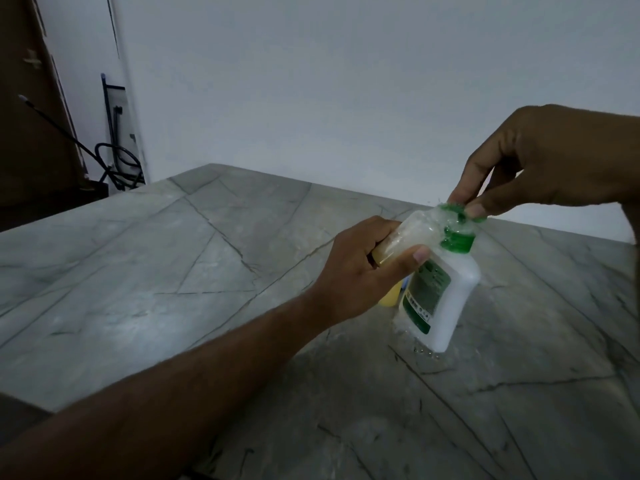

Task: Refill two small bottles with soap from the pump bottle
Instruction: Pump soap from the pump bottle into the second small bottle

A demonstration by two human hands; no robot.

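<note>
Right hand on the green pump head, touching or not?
Touching. Head view shows the right hand's fingertips pinching the green pump head of the white pump bottle.

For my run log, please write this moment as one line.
left hand: holds small clear bottle at pump | right hand: pinches green pump head | pump bottle: tilted on stone table

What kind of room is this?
Probably a plain room in a home, perhaps a kitchen or utility corner: a grey stone-look counter, a bare white wall, and cables by a brown door.
</note>
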